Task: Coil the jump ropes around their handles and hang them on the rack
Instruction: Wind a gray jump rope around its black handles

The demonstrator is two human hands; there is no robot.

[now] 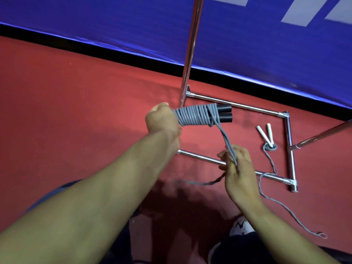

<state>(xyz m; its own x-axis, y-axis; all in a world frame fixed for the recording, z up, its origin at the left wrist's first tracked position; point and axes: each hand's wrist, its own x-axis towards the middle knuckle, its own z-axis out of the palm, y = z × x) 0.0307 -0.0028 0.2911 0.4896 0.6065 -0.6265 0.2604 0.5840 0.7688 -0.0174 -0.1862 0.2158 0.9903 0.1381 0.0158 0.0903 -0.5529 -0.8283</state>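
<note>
Mid-frame: left hand (162, 119) fisted round one end of two black handles (224, 114) held side by side, their free ends pointing toward the right of the frame. Grey rope (192, 115) is wound over them in tight turns, nearly filling the span between fist and handle tips.

A doubled strand runs from the coil down toward lower centre-right, where the right hand (238, 168) has it; fingers curled about the strand, the tail blurred as it trails off to the left below the hand (exact finger placement hard to read).

Step in hand, by my reading: last turns of the first rope's coil. Next move likely calls for finishing the wrap, securing the tail, then lifting the bundle to the rack (190, 44), whose chrome upright rises at upper centre, its base frame on the red floor (57, 101).

Right of frame: second rope with white handles (265, 134) lies on the floor inside the base, uncoiled, its cord crossing the near bar.
</note>
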